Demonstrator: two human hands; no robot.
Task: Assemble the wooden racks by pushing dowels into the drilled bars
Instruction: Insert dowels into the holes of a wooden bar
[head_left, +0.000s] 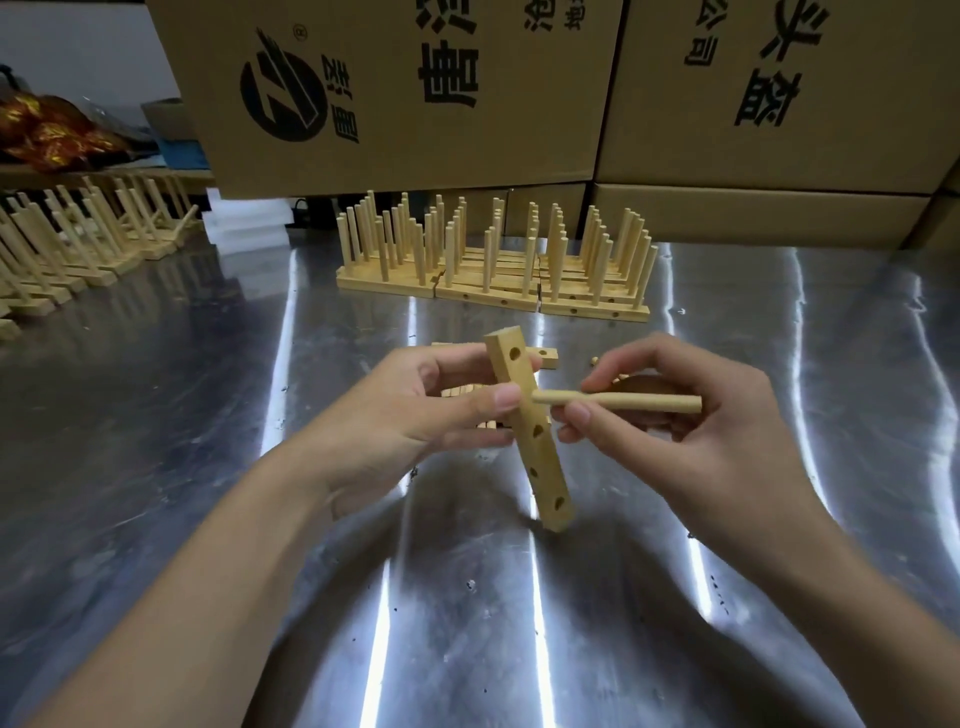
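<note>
My left hand (415, 410) grips a drilled wooden bar (540, 462) that stands nearly upright, its lower end close to the metal table (208, 467). Several holes show along the bar's right face. My right hand (675, 415) pinches a light wooden dowel (623, 401) lying level, its left tip just at the bar's face near the thumb of my left hand. Behind my hands lie a few loose drilled bars (545, 357), partly hidden.
Several finished racks with upright dowels (493, 265) stand in a block at the table's middle back. More racks (78, 244) line the left side. Big cardboard boxes (415, 93) wall off the rear. White foam pieces (244, 223) sit at back left.
</note>
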